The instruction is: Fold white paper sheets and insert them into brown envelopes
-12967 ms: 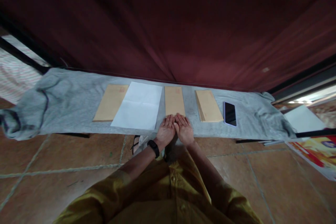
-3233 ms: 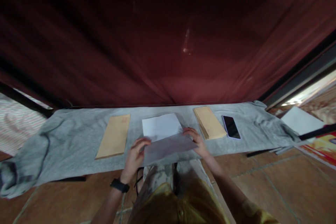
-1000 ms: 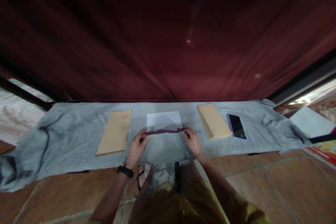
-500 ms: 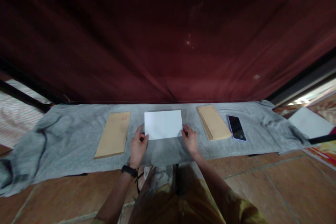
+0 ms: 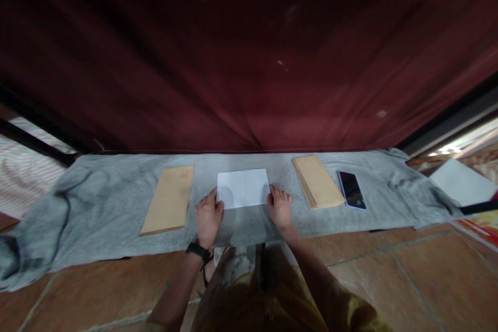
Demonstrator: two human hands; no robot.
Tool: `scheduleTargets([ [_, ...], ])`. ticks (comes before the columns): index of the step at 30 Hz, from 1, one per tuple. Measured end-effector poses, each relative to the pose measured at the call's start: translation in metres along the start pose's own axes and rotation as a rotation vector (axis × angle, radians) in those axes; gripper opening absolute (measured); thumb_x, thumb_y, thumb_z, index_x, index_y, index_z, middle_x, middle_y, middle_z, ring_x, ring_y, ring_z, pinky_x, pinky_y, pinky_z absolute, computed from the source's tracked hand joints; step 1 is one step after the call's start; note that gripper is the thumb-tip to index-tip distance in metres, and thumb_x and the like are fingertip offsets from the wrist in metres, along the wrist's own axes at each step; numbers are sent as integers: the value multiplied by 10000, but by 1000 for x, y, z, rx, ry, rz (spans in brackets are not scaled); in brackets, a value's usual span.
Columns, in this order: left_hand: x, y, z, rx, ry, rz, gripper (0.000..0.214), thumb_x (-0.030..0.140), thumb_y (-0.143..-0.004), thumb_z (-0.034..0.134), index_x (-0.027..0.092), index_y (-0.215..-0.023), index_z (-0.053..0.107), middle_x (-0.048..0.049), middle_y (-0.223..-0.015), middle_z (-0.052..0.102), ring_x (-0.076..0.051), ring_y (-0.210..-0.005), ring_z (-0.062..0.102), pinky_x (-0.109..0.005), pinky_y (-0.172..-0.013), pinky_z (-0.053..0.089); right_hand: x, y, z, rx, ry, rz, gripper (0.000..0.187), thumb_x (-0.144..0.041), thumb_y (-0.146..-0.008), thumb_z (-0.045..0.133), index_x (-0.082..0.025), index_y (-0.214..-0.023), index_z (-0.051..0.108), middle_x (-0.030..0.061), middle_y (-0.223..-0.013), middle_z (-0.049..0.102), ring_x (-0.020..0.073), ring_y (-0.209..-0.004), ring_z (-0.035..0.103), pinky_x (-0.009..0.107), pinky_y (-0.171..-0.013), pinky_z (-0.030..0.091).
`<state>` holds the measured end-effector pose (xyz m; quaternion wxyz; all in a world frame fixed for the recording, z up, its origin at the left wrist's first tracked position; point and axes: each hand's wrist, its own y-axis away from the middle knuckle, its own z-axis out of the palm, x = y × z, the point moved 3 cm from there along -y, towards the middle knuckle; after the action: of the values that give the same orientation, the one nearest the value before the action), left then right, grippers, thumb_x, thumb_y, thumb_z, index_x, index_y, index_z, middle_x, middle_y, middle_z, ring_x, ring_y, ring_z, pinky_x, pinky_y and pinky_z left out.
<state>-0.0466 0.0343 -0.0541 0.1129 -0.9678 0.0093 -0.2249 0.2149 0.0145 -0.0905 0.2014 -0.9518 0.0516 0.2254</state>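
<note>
A white sheet of paper (image 5: 243, 187) is at the middle of the grey cloth, its long side across my view. My left hand (image 5: 207, 216) pinches its lower left edge between thumb and fingers. At the opposite short edge, my right hand (image 5: 279, 206) grips the lower right corner in the same way. To the left of my left hand lie brown envelopes (image 5: 169, 199) with a small red printed mark near the top. Another stack of brown envelopes (image 5: 318, 182), slightly fanned, lies to the right of my right hand.
Beside the right stack is a phone (image 5: 351, 190) with a purple edge. The grey cloth (image 5: 116, 192) covers a long narrow surface, with a dark red curtain (image 5: 249, 72) behind it. Brown floor tiles (image 5: 373, 280) show below. A white flat object (image 5: 462, 181) is at far right.
Both hands have lowered the sheet slightly toward the cloth; it looks flatter and a little smaller. My left hand has shifted a bit to the right. The envelopes and phone stay put.
</note>
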Motion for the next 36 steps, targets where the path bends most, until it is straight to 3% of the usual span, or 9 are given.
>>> scheduleTargets([
  [4, 5, 1, 3, 22, -35, 10, 433, 251, -898, 493, 156, -1304, 611, -165, -1122, 671, -354, -1064, 621, -538, -929, 485, 0, 1, 0, 18, -24, -10, 369, -202, -987, 432, -180, -1315, 599, 130, -1063, 715, 275, -988, 600, 424, -950, 379],
  [9, 46, 6, 28, -18, 135, 272, 441, 216, -961, 420, 177, -1376, 565, -133, -1499, 504, -298, -1437, 404, -493, -1177, 355, -2, 0, -1, -28, -23, 21, 354, -206, -990, 434, -182, -1286, 627, 136, -1083, 710, 286, -1020, 596, 429, -955, 370],
  [12, 73, 7, 48, -94, 79, 371, 474, 258, -990, 411, 182, -1449, 505, -116, -1583, 430, -294, -1511, 296, -518, -1219, 287, -3, 0, -1, -20, -11, 14, 336, -201, -991, 443, -188, -1264, 638, 128, -1076, 712, 287, -1026, 597, 426, -954, 371],
  [15, 85, 6, 62, -123, 9, 355, 514, 327, -1003, 418, 161, -1487, 468, -144, -1598, 402, -312, -1524, 269, -545, -1221, 262, -3, 1, -3, 7, -10, -15, 329, -197, -991, 445, -189, -1258, 638, 124, -1066, 713, 285, -1024, 592, 426, -958, 378],
  [21, 78, 7, 67, -116, -58, 319, 566, 403, -996, 438, 184, -1518, 437, -150, -1601, 394, -329, -1524, 264, -569, -1223, 232, -7, 1, -8, -24, -11, 38, 342, -181, -983, 446, -180, -1261, 644, 149, -1110, 679, 314, -1068, 568, 481, -972, 403],
  [24, 75, 8, 67, -127, -85, 335, 567, 370, -995, 423, 178, -1528, 422, -151, -1606, 382, -332, -1523, 268, -564, -1219, 236, -26, -3, -8, 28, -121, -32, 375, -182, -986, 430, -201, -1310, 617, 140, -1249, 637, 301, -1173, 542, 498, -1025, 420],
  [27, 72, 4, 67, -170, -122, 364, 572, 220, -960, 406, 137, -1526, 422, -163, -1594, 401, -329, -1513, 292, -529, -1208, 269, -54, -12, 6, -44, -325, -177, 394, -222, -1017, 398, -227, -1358, 594, 97, -1365, 602, 231, -1286, 521, 437, -1117, 423],
  [29, 66, -3, 65, -181, -143, 361, 598, 138, -923, 394, 95, -1519, 424, -182, -1581, 416, -323, -1502, 318, -496, -1200, 294, -69, -21, 19, -97, -385, -184, 404, -259, -1040, 368, -217, -1373, 592, 87, -1394, 604, 203, -1314, 521, 416, -1155, 412],
  [36, 49, -33, 63, -207, -168, 346, 590, 134, -927, 373, 86, -1511, 439, -177, -1591, 400, -321, -1513, 294, -512, -1219, 267, -85, -45, 50, -178, -262, -216, 407, -291, -1055, 383, -186, -1389, 590, 103, -1431, 603, 237, -1380, 490, 491, -1191, 344],
])
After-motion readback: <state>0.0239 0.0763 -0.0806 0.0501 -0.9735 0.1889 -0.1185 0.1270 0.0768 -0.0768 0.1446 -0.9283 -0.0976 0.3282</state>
